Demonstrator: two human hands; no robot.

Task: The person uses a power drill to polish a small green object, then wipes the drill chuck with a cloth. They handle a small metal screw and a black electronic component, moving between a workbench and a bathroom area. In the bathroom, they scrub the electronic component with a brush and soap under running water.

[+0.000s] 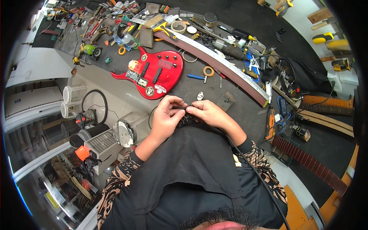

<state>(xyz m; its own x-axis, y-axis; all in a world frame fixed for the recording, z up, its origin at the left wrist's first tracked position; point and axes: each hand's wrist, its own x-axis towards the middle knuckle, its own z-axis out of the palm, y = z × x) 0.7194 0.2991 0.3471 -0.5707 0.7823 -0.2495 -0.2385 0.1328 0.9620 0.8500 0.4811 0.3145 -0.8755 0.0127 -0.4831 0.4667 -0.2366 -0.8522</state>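
My left hand [167, 115] and my right hand [209, 113] meet at the near edge of the workbench, in front of the black apron [184, 153]. Thumbs and fingers of both are pinched together around a small dark piece [187, 109], mostly hidden by the fingertips, so its kind does not show. Just below the fingers, several dark shiny bits [186, 120] are partly covered. Beyond my left hand lies a red electric guitar body [163, 73] with stickers and black pickups. A small crumpled white thing [200, 96] sits just past my right hand, near a flat metal plate [226, 101].
A blue-handled tool [195, 76] and an orange ring [208, 71] lie mid-bench. Behind them runs a long beam [214, 57], with cluttered tools beyond. A fretted neck [306, 163] is at right. A black cable [257, 172] crosses my right side. Stools [73, 96] stand left.
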